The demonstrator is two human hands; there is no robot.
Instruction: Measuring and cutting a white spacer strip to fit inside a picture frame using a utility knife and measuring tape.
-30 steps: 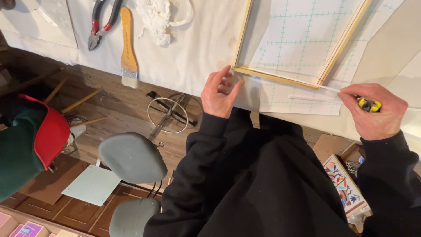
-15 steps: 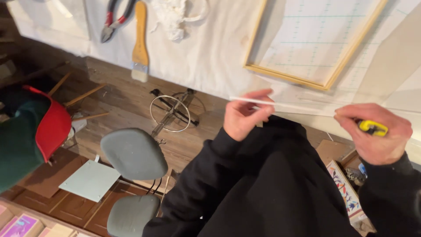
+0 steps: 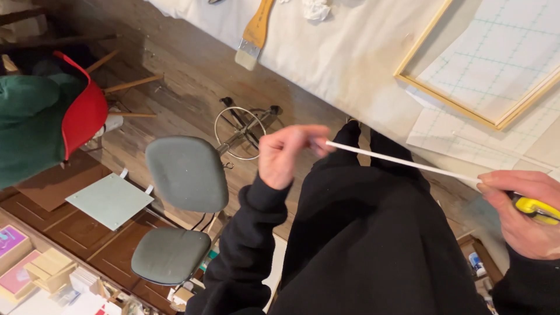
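Head view, looking down past the person's black-sleeved arms. The left hand (image 3: 289, 154) is closed in a pinch grip on the near end of a thin white strip (image 3: 402, 162), thumb and fingertips meeting at its tip. The strip runs taut and nearly straight toward 4 o'clock, where it reaches the right hand (image 3: 522, 213) at the frame's right edge. That hand is closed around a yellow-bodied tool (image 3: 536, 209), probably a utility knife or a small tape measure; the view does not settle which, nor whether the strip issues from it or is merely held against it. Holding both ends apart keeps the strip stretched in the air above the lap, clear of the desk (image 3: 350, 52).

The desk, draped in white cloth, fills the region from 12 to 2 o'clock. On it lies a light wooden frame (image 3: 446, 100) over a sheet of gridded paper (image 3: 490, 58), placed flat, apparently so that the grid can serve as a reference. At 12 o'clock a flat paintbrush (image 3: 254, 34) with a wooden handle rests on the cloth, bristles over the desk's edge. On the wooden floor (image 3: 175, 76) at 9 o'clock stands a grey office chair (image 3: 186, 174); further left, a red-and-green garment (image 3: 52, 125).
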